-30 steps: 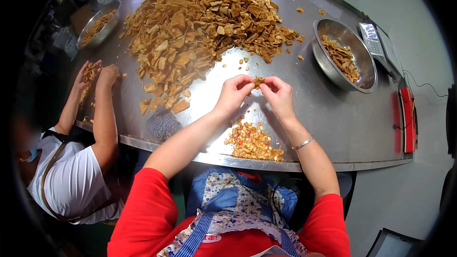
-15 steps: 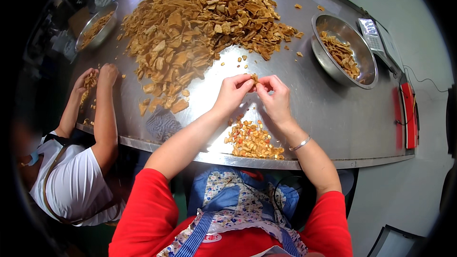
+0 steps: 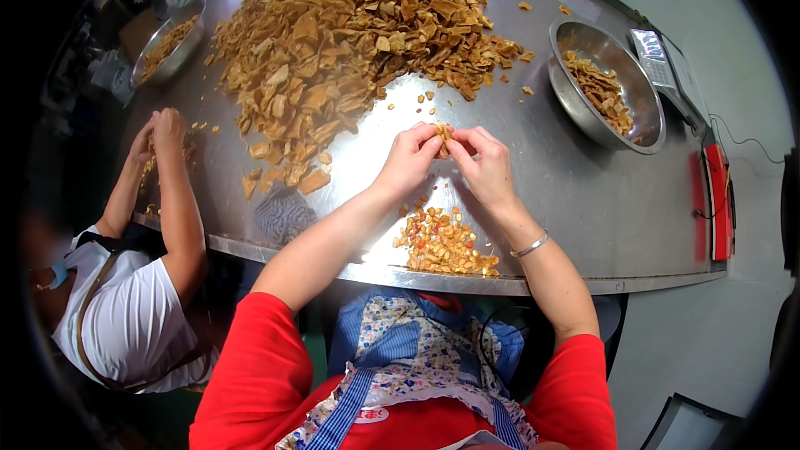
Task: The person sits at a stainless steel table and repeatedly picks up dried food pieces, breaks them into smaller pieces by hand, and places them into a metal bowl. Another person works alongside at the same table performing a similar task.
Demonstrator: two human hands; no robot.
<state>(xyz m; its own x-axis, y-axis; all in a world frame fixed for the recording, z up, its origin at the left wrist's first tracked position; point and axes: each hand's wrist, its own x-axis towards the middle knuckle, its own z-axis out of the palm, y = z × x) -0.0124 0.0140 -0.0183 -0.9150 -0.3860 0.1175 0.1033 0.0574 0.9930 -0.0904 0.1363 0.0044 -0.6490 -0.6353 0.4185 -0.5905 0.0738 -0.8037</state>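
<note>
Above the middle of the steel table [image 3: 583, 217], my left hand [image 3: 408, 158] and my right hand [image 3: 485, 167] meet fingertip to fingertip. Both are closed on one small golden-brown dried piece [image 3: 444, 133], partly hidden by the fingers. Below them, by the near edge, lies a low pile of small yellow and reddish bits [image 3: 450, 243]. Beyond my hands spreads a large heap of flat, golden-brown dried pieces [image 3: 333, 42]; a few loose crumbs lie between the heap and my fingers.
A steel bowl [image 3: 567, 100] at right holds similar pieces; a scale-like device [image 3: 654, 58] stands beside it. A grey crumpled cloth [image 3: 283, 212] lies near the front edge. At left, a co-worker's hands [image 3: 158, 133] work near another steel bowl [image 3: 192, 42].
My hands stay in nearly the same spot, still pinching the piece, with the fingers slightly shifted. The co-worker's hands have come together.
</note>
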